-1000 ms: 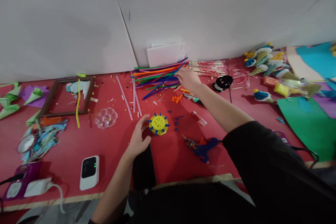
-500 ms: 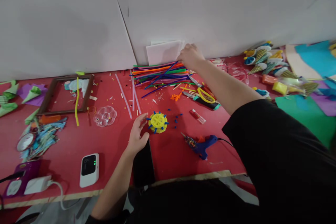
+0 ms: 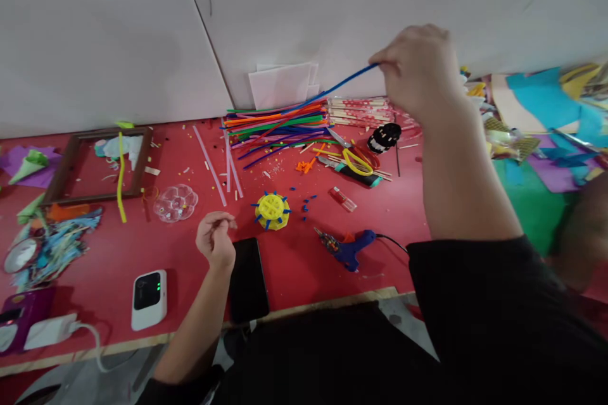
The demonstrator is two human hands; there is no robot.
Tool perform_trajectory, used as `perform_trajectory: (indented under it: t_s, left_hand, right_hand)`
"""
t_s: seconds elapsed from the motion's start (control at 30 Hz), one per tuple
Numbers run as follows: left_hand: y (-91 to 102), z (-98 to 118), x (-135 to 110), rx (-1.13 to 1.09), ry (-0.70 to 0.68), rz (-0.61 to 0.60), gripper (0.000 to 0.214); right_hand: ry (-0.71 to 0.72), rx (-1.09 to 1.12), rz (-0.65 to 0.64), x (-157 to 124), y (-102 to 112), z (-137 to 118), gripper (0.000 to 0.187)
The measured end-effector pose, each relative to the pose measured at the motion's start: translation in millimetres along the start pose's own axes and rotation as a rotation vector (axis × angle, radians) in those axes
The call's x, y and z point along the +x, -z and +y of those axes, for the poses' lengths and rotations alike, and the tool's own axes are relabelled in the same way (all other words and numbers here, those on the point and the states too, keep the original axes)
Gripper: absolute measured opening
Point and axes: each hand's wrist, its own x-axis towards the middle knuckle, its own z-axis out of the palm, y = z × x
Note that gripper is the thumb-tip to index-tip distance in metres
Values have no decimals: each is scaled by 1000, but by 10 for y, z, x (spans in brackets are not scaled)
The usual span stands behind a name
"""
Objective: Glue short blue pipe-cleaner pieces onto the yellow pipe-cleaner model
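My right hand (image 3: 415,69) is raised in front of the wall, pinching one end of a blue pipe cleaner (image 3: 349,80). The stem slants down left to a pile of coloured pipe cleaners (image 3: 280,125), where its far end overlaps the others. My left hand (image 3: 216,237) hovers over the table with loosely curled fingers and no object visible in it. Just right of it sits a round yellow piece (image 3: 272,210) with blue pegs sticking out around it. Small blue bits (image 3: 305,207) lie beside that piece. A black phone (image 3: 249,281) lies next to my left wrist.
A blue glue gun (image 3: 349,248) with a cord lies at front right. Behind it are a red-and-clear lighter (image 3: 342,199), yellow-handled scissors (image 3: 357,162) and bundled sticks (image 3: 358,112). At left are a brown frame (image 3: 64,168) and a white device (image 3: 149,299). Another person's blurred arm shows at far right.
My right hand has moved up and right, drawing the blue pipe cleaner up from the pile. My left hand has moved left, away from the yellow piece, its fingers more curled.
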Motion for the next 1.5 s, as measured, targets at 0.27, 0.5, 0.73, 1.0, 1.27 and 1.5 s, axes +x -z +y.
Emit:
perform_trajectory:
  t_s: [0.27, 0.5, 0.73, 1.0, 1.27, 1.5]
  left_hand:
    - [104, 823, -129, -165, 38, -58, 16]
    - [-40, 1177, -377, 193, 351, -946, 28]
    - [-270, 905, -626, 349, 465, -1209, 39]
    - [-30, 631, -624, 131, 818, -947, 27]
    - [16, 557, -668, 266, 749, -1008, 23]
    - [-2, 470, -740, 218, 731, -1006, 40]
  right_hand:
    - [140, 532, 93, -1844, 21, -529, 29]
    - [223, 600, -60, -2410, -348, -1232, 32]
    - [116, 664, -38, -2634, -575, -1451, 38]
    - [-236, 479, 50, -3149, -899, -982, 47]
    - [-185, 487, 6, -3220, -1007, -548, 23]
    - [-223, 452, 37, -2984, -1104, 92, 19]
